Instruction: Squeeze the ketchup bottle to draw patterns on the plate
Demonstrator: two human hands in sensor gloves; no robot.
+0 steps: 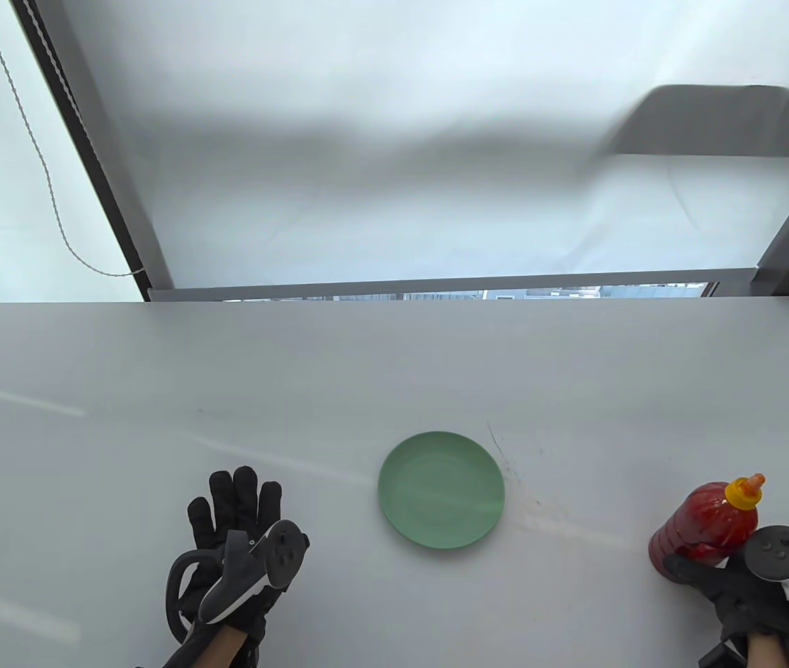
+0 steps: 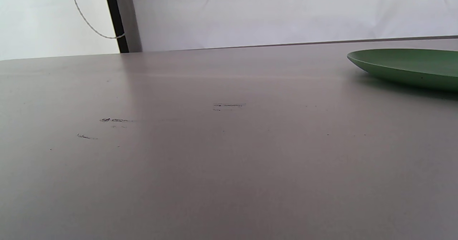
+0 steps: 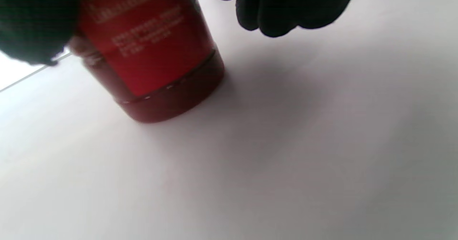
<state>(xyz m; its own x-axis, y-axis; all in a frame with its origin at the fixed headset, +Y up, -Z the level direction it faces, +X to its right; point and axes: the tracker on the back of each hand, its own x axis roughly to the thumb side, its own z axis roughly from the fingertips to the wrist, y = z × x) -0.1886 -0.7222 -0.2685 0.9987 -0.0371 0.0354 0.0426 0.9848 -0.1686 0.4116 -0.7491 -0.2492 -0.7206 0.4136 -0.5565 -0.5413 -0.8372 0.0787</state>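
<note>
Nearest me, at the bottom right of the table view, my right hand (image 1: 749, 591) sits against the ketchup bottle (image 1: 704, 532), the tracker (image 1: 780, 557) strapped over its back. In the right wrist view the thumb side covers the bottle's label at upper left, while the other fingertips (image 3: 279, 14) hang in from the top edge, apart from the bottle, so I read the hand as cupped around it but not closed; whether it truly grips I cannot tell. The bottle stands with its base on the table (image 1: 158, 417), its orange nozzle cap (image 1: 746, 490) pointing up and away (it looks tilted in the wrist view, but that camera itself is canted). At bottom left my left hand (image 1: 234, 529) lies flat on the table, fingers stretched forward and slightly spread, holding nothing, its own tracker (image 1: 255, 570) on top. Between the two hands and a little further out lies the green plate (image 1: 441, 490), with no ketchup visible on it, well apart from the bottle; the left wrist view catches its rim at the right edge. Beyond the table's far edge I see a dark window frame (image 1: 102, 160) and a hanging cord (image 1: 46, 174).
</note>
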